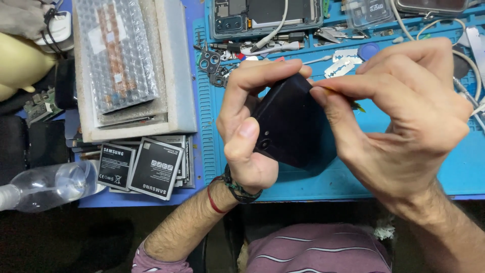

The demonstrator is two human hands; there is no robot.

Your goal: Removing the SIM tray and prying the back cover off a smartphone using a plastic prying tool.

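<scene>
Gripping a black phone (290, 124) above the blue mat (454, 167), the left hand (247, 131) clamps its nine-o'clock edge. The right hand (404, 111) pinches a thin pick (356, 105) at the two-o'clock corner. It looks light, stiff, slippery; best held by the edges.

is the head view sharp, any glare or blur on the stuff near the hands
Head view: mostly sharp and evenly lit; the left hand and right hand are crisp around the black phone, whose matte back shows little detail; glare glints on the bubble wrap and clear bottle; below the blue mat the frame falls into dark shadow.
</scene>
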